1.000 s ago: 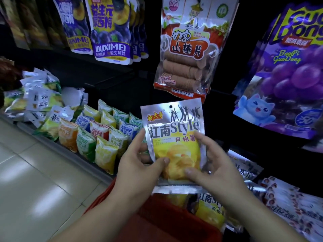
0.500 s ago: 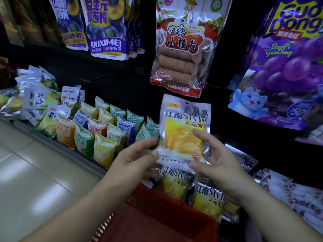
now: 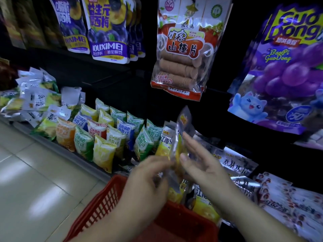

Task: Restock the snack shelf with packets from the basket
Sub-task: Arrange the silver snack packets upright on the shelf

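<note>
**Foil packet turned edge-on over the basket**

At left, the shelf (image 3: pixel 57 147) carries rows of small pillow packs (image 3: pixel 103 151), and the red basket (image 3: pixel 104 198) sits below. The left hand (image 3: pixel 148 177), blurred, curls its fingers (image 3: pixel 164 165) onto the lower edge of the packet (image 3: pixel 178 142), which stands between both hands above the basket. The right hand (image 3: pixel 202 165) lies straight-fingered against the packet's right face. The packet looks light, crinkly and slick, with contents that are probably brittle, so its sealed edges seem the safest hold. Half a second ago its front faced the camera; now it is turned side-on
</note>
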Demonstrator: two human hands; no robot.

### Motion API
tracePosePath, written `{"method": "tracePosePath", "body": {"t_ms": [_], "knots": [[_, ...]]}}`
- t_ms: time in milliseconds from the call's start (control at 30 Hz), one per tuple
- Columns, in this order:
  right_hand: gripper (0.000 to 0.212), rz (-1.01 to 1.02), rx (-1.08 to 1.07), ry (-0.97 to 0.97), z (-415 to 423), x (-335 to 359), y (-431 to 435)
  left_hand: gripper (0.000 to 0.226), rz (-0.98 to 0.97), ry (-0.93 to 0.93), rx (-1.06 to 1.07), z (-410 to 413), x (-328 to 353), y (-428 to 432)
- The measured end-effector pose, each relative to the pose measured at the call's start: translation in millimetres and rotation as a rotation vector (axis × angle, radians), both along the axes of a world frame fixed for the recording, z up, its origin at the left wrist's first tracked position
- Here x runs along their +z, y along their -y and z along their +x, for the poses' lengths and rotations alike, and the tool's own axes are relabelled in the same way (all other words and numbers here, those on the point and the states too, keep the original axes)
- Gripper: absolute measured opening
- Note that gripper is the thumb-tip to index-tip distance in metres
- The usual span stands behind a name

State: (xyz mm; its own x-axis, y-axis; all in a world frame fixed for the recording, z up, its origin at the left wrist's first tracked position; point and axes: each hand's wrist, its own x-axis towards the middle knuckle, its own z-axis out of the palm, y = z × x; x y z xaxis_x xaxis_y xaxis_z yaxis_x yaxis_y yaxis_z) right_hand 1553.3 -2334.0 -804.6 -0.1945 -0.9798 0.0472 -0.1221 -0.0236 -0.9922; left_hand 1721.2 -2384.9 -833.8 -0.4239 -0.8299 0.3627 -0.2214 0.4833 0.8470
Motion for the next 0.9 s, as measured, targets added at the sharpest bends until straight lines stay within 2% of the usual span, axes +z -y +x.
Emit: {"method": "tracePosePath", "body": {"t_ms": [33,133,267,300,367,433,500,567,633,700,800,900], "knots": [[0.052,0.01,0.017,0.076,1,0,2,0.039,-0.081,0.021,-0.046,-4,-4,-7],[0.042,0.009,-0.012,0.109,-3,-6,8,0.037,-0.312,0.097,-0.175,-12,-8,-17],[0.049,0.018,-0.122,0.108,-6,-20,12,0.031,-0.258,0.107,-0.404,-14,3,-20],[0.05,0.022,-0.123,0.105,-6,-22,13,0.03,-0.245,0.061,-0.373,-13,5,-18],[0.051,0.007,-0.119,0.108,-13,-23,14,0.026,-0.265,-0.023,-0.177,-11,6,-11],[0.053,-0.016,-0.093,0.142,-19,-19,13,0.022,-0.186,-0.047,0.112,-3,7,5],[0.056,-0.041,-0.046,0.157,-21,-14,9,0.023,0.072,-0.101,0.238,6,16,17],[0.059,-0.042,0.024,0.19,-18,-10,5,0.033,0.39,-0.217,0.128,10,27,18],[0.06,-0.008,0.109,0.204,-16,-10,2,0.04,0.561,-0.321,0.016,13,36,16],[0.057,0.023,0.098,0.14,-15,-12,2,0.044,0.484,-0.296,0.013,17,36,17],[0.053,0.027,0.014,0.135,-10,-12,4,0.046,0.322,-0.142,0.012,19,33,17],[0.049,-0.004,-0.053,0.1,-4,-13,6,0.037,0.364,-0.21,0.015,17,33,15]]}}
